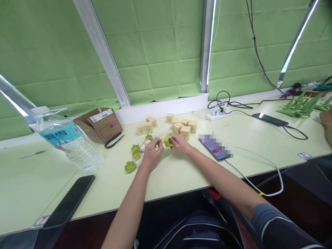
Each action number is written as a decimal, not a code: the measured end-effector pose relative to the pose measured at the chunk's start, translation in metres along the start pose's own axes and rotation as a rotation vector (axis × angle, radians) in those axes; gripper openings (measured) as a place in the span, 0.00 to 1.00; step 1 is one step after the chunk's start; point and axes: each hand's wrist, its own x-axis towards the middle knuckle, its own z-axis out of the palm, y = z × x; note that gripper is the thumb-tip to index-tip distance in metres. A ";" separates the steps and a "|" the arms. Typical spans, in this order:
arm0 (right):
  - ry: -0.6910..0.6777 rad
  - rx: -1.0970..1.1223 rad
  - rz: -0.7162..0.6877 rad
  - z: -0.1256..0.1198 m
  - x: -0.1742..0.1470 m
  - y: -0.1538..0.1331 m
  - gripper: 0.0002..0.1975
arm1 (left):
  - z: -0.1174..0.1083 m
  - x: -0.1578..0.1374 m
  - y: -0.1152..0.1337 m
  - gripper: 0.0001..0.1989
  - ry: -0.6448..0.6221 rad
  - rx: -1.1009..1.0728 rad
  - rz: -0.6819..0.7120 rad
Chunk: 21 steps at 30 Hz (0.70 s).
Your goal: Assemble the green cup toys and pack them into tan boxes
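Observation:
Above the middle of the table, my right hand [180,143] grips a small green plastic case [168,141], fingers wrapped round its side. Close against it, my left hand [153,152] is closed in a pinch at a small yellow piece [163,141], whose shape is too small to make out. Left of my left hand lie several loose green flower-shaped cases [130,167], along with clear and pale pink parts [142,148]. Several small tan boxes [185,132] with green labels stand beyond both hands.
An opened cardboard box [100,126] and a large water bottle [70,141] stand on the left, near a dark phone [70,200]. On the right are a cabled phone [215,148], a power strip [219,116], another phone [269,119] and green plastic parts [298,105] beside another person's hand [326,121].

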 end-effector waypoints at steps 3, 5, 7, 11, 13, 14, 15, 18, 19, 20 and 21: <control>0.000 0.004 -0.002 0.000 0.000 0.001 0.17 | 0.000 0.000 -0.002 0.05 0.013 0.019 -0.002; 0.002 0.004 -0.004 0.000 0.000 0.000 0.16 | 0.000 0.000 -0.003 0.05 0.014 0.036 -0.003; -0.004 0.006 0.001 0.001 0.000 -0.001 0.15 | 0.000 0.000 -0.004 0.05 0.019 0.056 0.002; -0.024 0.007 0.014 0.002 0.001 -0.004 0.14 | 0.000 0.000 -0.006 0.05 0.024 0.094 0.011; -0.029 0.005 0.009 0.001 0.000 -0.004 0.13 | -0.001 0.000 -0.006 0.05 0.027 0.114 0.009; -0.029 0.006 0.005 0.001 0.000 -0.004 0.13 | -0.001 0.000 -0.006 0.05 0.027 0.121 0.007; -0.027 0.008 -0.001 0.001 0.000 -0.003 0.13 | -0.002 0.000 -0.006 0.05 0.025 0.125 0.005; -0.022 0.021 -0.022 0.001 0.000 -0.002 0.12 | -0.003 0.000 -0.006 0.05 0.012 0.125 0.002; -0.021 0.025 -0.028 0.001 0.000 -0.001 0.12 | -0.003 0.000 -0.006 0.05 0.011 0.126 0.005; -0.022 0.029 -0.030 0.001 0.000 0.000 0.12 | -0.003 0.000 -0.006 0.05 0.012 0.126 0.008; -0.021 0.031 -0.030 0.001 0.000 0.000 0.13 | -0.003 0.000 -0.006 0.05 0.016 0.125 0.012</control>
